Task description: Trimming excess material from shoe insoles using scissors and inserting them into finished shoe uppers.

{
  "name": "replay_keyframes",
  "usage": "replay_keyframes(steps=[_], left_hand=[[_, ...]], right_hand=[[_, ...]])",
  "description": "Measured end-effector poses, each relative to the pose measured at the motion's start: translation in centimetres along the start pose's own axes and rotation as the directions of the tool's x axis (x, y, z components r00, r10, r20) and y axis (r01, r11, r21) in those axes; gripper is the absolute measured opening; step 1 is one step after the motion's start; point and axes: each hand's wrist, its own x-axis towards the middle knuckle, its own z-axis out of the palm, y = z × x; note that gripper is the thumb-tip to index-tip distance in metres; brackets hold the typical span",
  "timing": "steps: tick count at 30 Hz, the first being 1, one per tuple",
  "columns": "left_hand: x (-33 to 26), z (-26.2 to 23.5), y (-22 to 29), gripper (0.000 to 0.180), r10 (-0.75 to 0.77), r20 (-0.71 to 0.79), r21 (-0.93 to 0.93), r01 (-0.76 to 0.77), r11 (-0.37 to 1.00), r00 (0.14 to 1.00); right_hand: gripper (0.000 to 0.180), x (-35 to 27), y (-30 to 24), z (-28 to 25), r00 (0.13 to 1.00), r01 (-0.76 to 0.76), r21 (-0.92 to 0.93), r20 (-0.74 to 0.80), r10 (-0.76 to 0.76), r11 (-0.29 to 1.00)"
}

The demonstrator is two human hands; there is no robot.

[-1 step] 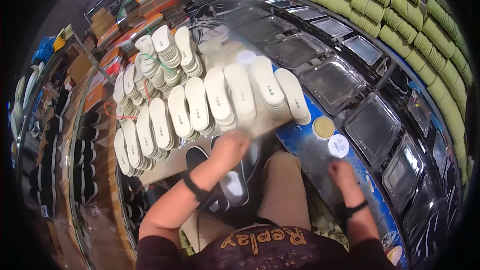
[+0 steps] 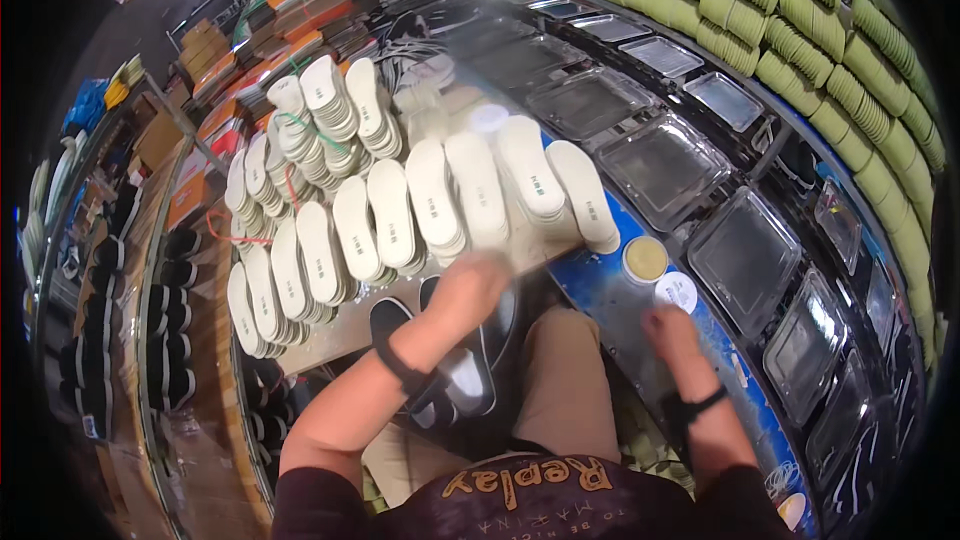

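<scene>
Hanging over dark, rounded shoes with pale rims, the bare left hand is blurred; its grip cannot be told. Just beyond it, smooth cream insoles, foot-shaped and thin, lie in layered stacks on a pale flat board. The bare right hand looks curled near a round white lid, itself beside a yellowish-topped tub; whether it grips anything, I cannot tell.

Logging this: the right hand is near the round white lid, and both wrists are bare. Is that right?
Not bare: the head view shows a black band on each. The right hand is near the round white lid, as you say.
</scene>
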Motion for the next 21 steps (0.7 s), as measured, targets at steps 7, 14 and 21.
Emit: replay_keyframes(steps=[7, 14, 21], left_hand=[[10.7, 9.0, -3.3, 0.025, 0.173, -0.189, 0.206, -0.133, 0.97, 0.967], [15.0, 8.7, -5.9, 0.026, -0.157, 0.196, 0.308, 0.091, 0.947, 0.968], [14.6, 8.4, -4.7, 0.01, -0.085, 0.148, 0.54, -0.009, 0.842, 0.985]], right_hand=[[0.033, 16.7, -5.0, 3.8, 0.961, 0.236, 0.009, -0.153, -0.232, 0.972], [0.023, 18.9, -4.9, 3.5, 0.95, 0.313, -0.101, 0.016, -0.313, 0.945], [0.013, 17.7, -6.5, 4.3, 0.934, 0.313, -0.243, -0.099, -0.345, 0.918]])
